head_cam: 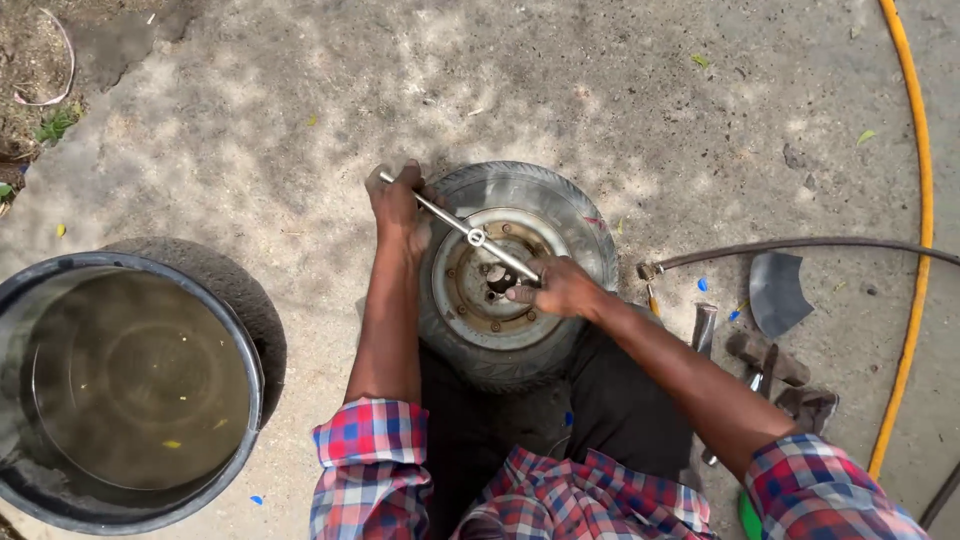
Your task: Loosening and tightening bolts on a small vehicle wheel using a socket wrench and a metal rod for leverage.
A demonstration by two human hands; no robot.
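A: Where's the wheel (510, 275)?

B: Flat on the concrete floor (300, 120), beside the water tub (130, 390). Left hand (398, 205) fingers wrapped round one end of the T-wrench (462, 232), right hand (560, 288) pinching the other. Looks heavy, rusty rim; grip the rubber.

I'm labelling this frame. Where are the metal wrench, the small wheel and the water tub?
metal wrench (470, 235): head view, socket joint mid-bar.
small wheel (560, 205): head view, upper right tyre tread.
water tub (250, 360): head view, right rim.
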